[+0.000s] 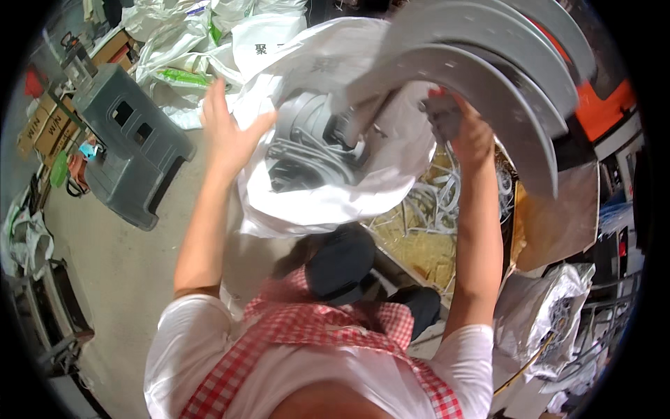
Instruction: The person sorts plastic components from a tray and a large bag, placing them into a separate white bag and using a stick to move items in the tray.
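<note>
My left hand (227, 136) has its thumb and fingers spread, with the thumb by the left rim of a large white woven sack (321, 206); it holds nothing. Inside the sack lie grey curved plastic parts (307, 153), some with ribbed or looped edges. On the sack's right side my right hand (472, 133) is closed round a grey plastic piece (442, 117) with a spot of red at its top. Large grey crescent-shaped plates (481, 77) fan out above that hand, blurred by motion. Whether the gripped piece joins these plates is hard to see.
A grey plastic step stool (129, 140) stands at the left. To the right of the sack is an open box (551, 216) with white plastic strips (426, 202). Further white sacks (188, 56) lie at the back; another bag (544, 314) is at the lower right.
</note>
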The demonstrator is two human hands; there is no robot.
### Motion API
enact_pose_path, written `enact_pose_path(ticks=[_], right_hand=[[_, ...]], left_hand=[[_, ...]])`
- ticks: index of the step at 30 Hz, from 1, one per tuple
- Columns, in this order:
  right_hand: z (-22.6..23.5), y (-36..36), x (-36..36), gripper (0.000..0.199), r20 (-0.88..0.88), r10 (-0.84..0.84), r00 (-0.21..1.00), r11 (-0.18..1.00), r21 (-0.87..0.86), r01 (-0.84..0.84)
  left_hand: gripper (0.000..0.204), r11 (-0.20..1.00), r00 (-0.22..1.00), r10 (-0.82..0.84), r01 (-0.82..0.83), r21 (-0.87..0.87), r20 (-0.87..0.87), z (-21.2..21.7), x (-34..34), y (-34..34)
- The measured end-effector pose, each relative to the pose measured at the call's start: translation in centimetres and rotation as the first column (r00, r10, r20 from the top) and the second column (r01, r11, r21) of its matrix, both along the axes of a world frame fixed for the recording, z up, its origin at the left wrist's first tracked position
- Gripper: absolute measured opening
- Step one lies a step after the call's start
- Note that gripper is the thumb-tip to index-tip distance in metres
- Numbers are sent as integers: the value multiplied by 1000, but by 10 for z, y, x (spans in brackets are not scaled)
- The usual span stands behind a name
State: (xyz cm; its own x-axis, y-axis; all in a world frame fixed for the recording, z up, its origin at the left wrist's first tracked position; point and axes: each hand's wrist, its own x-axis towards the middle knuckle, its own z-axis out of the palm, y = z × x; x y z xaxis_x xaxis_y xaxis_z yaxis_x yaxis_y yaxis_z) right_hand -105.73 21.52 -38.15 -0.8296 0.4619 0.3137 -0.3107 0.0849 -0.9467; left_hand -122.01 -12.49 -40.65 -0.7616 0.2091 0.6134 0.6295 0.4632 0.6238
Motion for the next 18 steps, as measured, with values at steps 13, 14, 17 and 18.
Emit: enact_pose_path(ticks=[13,14,17,18], right_hand=[[-113,-149,-114,62,742,-266,616,385,667,-637],[-111,-143,-112,64,760,-294,580,367,650,-666],[-79,-151,-105,62,756,-386,528,196,627,-754],[-68,-148,-98,63,682,-321,657,182,725,-664]], left_hand=[[41,578,379,-729,-105,809,570,-45,-5,-62],[38,517,307,-793,-118,848,527,-41,-2,-57],[38,589,330,-763,1,808,556,-38,-1,-67],[38,631,399,-717,22,776,572,-33,2,-73]])
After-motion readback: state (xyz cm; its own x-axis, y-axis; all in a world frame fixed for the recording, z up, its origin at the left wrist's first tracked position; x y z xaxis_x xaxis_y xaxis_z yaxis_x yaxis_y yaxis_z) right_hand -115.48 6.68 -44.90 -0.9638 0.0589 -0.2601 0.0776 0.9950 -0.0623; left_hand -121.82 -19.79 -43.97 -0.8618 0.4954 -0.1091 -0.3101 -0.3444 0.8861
